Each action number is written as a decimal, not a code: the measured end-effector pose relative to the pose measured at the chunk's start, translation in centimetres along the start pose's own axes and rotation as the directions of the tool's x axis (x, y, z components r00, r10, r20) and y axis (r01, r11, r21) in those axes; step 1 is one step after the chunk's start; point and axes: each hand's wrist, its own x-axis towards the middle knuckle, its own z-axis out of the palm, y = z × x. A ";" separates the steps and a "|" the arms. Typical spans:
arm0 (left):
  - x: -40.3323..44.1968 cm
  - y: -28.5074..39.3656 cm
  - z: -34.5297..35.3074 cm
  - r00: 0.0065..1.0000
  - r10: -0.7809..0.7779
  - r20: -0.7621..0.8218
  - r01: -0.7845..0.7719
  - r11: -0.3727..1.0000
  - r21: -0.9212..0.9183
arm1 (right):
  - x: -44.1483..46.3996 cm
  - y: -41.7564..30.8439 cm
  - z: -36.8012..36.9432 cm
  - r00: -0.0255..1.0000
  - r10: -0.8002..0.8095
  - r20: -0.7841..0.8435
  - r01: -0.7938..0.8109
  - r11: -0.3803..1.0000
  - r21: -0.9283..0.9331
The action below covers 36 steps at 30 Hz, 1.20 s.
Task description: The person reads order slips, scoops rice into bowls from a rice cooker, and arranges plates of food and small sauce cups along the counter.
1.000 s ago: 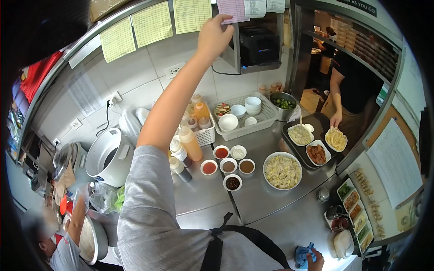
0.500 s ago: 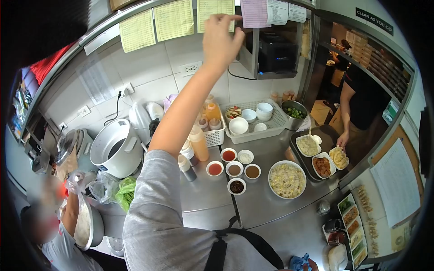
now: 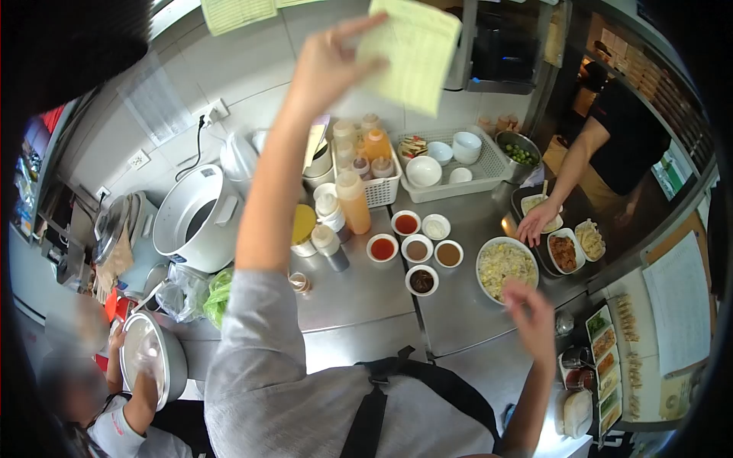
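Note:
My left hand (image 3: 332,65) is raised before the wall, closed on a yellow paper order slip (image 3: 412,53) pinched by its edge. My right hand (image 3: 532,317) hovers at the near rim of a white bowl of fried rice (image 3: 504,263), slightly blurred, with its fingers loosely bent and nothing visible in them. From beyond the counter, a co-worker's hand (image 3: 537,221) reaches over the bowl's far rim. Beside it, a dark tray (image 3: 586,269) carries white dishes, including one of brown meat pieces (image 3: 565,253) and one of pale yellow pieces (image 3: 589,239).
Several small sauce bowls (image 3: 422,281) stand mid-counter. Squeeze bottles (image 3: 353,202) and a white basket (image 3: 384,192) sit behind them, near a perforated tray of bowls (image 3: 489,177). At left, another person handles a large pot (image 3: 177,366). More yellow slips (image 3: 237,14) hang above.
My left hand has pulled a yellow slip from the rail and brought it down leftward. My right hand has risen to the rice bowl. The co-worker's hand moved from the tray toward that bowl.

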 end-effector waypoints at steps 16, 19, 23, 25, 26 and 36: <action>-21.4 -3.0 -5.5 0.912 -0.241 -0.331 0.180 0.962 -0.204 | 41.5 -2.3 2.7 0.863 -0.327 -0.386 0.148 0.893 -0.425; -21.8 -3.7 -5.7 0.906 -0.247 -0.344 0.182 0.961 -0.210 | 42.7 -0.7 2.2 0.870 -0.297 -0.393 0.117 0.900 -0.421; -21.8 -3.8 -5.4 0.911 -0.244 -0.333 0.187 0.963 -0.194 | 42.6 0.1 2.0 0.857 -0.349 -0.378 0.400 0.914 0.063; -22.0 -3.7 -5.1 0.919 -0.232 -0.318 0.171 0.963 -0.208 | 41.4 -0.6 1.8 0.828 -0.350 -0.439 0.456 0.875 0.162; -22.1 -3.7 -5.0 0.922 -0.226 -0.314 0.164 0.963 -0.213 | 40.8 -1.1 1.7 0.813 -0.348 -0.467 0.485 0.849 0.211; -33.4 -7.7 6.0 0.829 -0.557 -0.048 0.548 0.827 -0.129 | 20.1 3.5 5.1 0.912 -0.142 -0.385 0.377 0.662 0.648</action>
